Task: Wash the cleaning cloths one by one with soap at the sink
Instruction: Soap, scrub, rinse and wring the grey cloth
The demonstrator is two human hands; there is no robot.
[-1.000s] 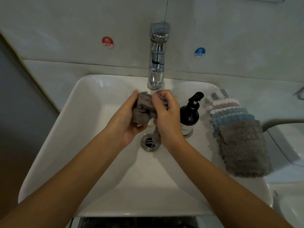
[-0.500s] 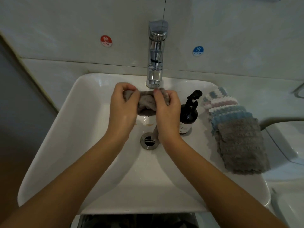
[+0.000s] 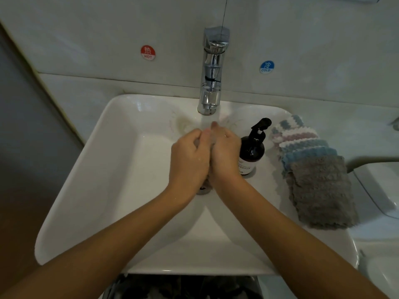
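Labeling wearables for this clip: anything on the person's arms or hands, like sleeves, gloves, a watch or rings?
Nothing worn that shows. Both forearms are bare right to the bottom edge of the frame, with no sleeves or watch. The left hand and right hand are gloveless and look wet. Rings cannot be ruled out; the fingers are blurred.

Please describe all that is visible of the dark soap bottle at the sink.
The soap bottle is dark brown, nearly black, glossy, and looks like plastic or glass. It has a round body, a narrow neck and a black pump head whose nozzle points up and to the right. A pale label with small unreadable print sits low on its front. It stands upright on the sink's right ledge, between the right hand and the stacked cloths. Nothing clearly touches it.
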